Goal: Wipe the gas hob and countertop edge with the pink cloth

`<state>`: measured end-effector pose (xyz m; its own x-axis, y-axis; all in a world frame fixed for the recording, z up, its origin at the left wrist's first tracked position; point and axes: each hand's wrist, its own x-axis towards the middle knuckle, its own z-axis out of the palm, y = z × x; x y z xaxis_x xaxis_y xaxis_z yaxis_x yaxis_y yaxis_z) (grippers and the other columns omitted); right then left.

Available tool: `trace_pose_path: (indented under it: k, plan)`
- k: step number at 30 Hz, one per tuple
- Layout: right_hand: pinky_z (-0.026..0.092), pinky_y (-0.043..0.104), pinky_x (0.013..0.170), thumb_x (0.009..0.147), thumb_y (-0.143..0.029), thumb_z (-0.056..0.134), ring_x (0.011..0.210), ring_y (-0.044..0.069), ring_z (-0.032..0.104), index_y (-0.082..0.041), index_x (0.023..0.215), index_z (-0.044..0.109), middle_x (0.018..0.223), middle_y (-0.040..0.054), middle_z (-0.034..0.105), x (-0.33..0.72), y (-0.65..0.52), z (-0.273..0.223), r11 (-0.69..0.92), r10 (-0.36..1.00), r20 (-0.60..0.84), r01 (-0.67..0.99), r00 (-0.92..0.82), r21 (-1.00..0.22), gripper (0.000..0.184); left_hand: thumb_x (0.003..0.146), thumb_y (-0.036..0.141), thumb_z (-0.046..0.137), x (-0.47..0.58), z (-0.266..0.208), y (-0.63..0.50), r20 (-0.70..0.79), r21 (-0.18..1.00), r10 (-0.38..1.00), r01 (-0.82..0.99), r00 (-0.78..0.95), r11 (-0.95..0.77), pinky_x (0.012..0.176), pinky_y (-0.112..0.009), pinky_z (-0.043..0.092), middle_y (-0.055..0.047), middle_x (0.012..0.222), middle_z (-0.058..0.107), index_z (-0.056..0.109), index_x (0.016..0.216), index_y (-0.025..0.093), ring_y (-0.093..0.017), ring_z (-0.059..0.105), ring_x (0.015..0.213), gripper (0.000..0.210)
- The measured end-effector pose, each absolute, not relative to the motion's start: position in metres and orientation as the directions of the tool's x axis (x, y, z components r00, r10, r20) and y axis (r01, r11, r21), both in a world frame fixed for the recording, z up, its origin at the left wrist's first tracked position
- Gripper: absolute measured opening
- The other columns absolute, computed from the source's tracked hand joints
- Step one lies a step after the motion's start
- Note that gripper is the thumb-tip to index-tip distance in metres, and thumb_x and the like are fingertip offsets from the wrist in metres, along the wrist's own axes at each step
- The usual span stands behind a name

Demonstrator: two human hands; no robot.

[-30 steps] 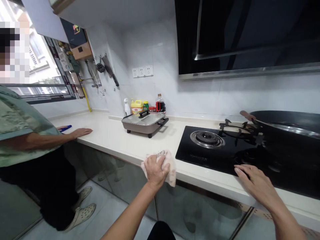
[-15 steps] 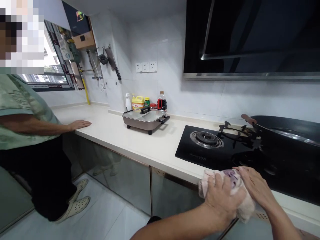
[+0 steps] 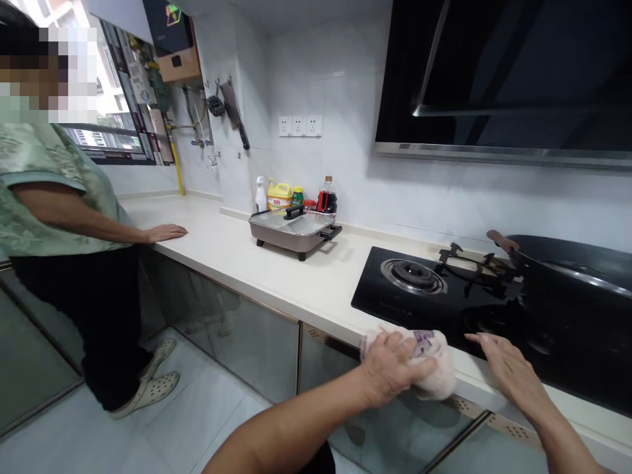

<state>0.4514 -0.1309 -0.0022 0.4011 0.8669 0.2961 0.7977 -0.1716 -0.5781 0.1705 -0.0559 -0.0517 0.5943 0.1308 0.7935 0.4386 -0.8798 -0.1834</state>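
Head view: cloth being gripped by left hand at counter edge; right hand being held apart, empty, beside stove. Slip-off possibly being invited by cloth overhanging edge.

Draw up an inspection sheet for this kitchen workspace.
Surface: white counter with a black hob set in it.
Job's things: pale cloth, bunched over the counter's front edge.
Clutter: lidded pan, with bottles including a yellow jug behind it; black wok on the hob.
Hands: left hand grips the cloth; right hand is open at the hob's front edge.
Cables: nothing seen at the wall sockets.
Surroundings: cleaver hanging on the wall; another person's hand on the counter.
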Motion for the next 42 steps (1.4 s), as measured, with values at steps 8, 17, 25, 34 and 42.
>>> trace_pose_path:
  k: [8,17,25,34,42]
  plan:
    - [0.04,0.063,0.113,0.097,-0.072,0.028,0.135,0.038,0.054,-0.035,0.121,0.077,0.141,0.0074,0.065,0.462,-0.13,-0.012,-0.161,0.862,0.327,0.822,0.387,-0.547,0.066,0.076,0.063,0.081,-0.02,-0.047,0.034,0.618,0.123,0.497,0.55,0.609,-0.826,0.115,-0.051,0.034,-0.008,0.136,0.065,0.074,0.115,0.036,-0.033,0.054,0.127,0.048]
    - [0.043,0.061,0.111,0.094,-0.075,0.032,0.129,0.037,0.058,-0.032,0.114,0.078,0.133,0.0095,0.068,0.461,-0.125,-0.022,-0.095,0.852,0.408,0.864,0.327,-0.494,0.066,0.076,0.062,0.076,-0.18,0.0,0.082,0.517,-0.114,0.665,0.814,0.538,-0.57,0.114,-0.058,0.029,-0.018,0.143,0.057,0.064,0.136,0.022,-0.041,0.046,0.132,0.073]
    - [0.046,0.054,0.108,0.101,-0.068,0.025,0.125,0.031,0.06,-0.031,0.12,0.075,0.134,0.0076,0.067,0.437,-0.134,-0.003,-0.095,0.864,0.41,0.895,0.292,-0.436,0.065,0.076,0.046,0.078,-0.163,0.018,0.067,0.513,-0.272,0.656,0.83,0.553,-0.487,0.098,-0.051,0.041,-0.019,0.133,0.058,0.06,0.143,0.019,-0.039,0.05,0.115,0.074]
    - [0.045,0.051,0.109,0.101,-0.067,0.024,0.123,0.03,0.06,-0.03,0.115,0.075,0.13,0.0073,0.067,0.426,-0.131,-0.001,-0.086,0.843,0.447,0.897,0.298,-0.434,0.064,0.07,0.066,0.083,-0.046,-0.007,0.03,0.558,-0.311,0.502,0.728,0.661,-0.611,0.096,-0.054,0.042,-0.017,0.13,0.06,0.066,0.136,0.026,-0.04,0.05,0.113,0.078]
    - [0.045,0.05,0.108,0.101,-0.065,0.026,0.121,0.029,0.061,-0.03,0.114,0.075,0.129,0.0076,0.066,0.423,-0.133,0.001,-0.08,0.838,0.456,0.894,0.3,-0.44,0.062,0.062,0.053,0.092,0.088,-0.007,-0.032,0.466,-0.172,0.498,0.627,0.731,-0.759,0.097,-0.057,0.041,-0.017,0.135,0.059,0.059,0.142,0.031,-0.04,0.053,0.111,0.089]
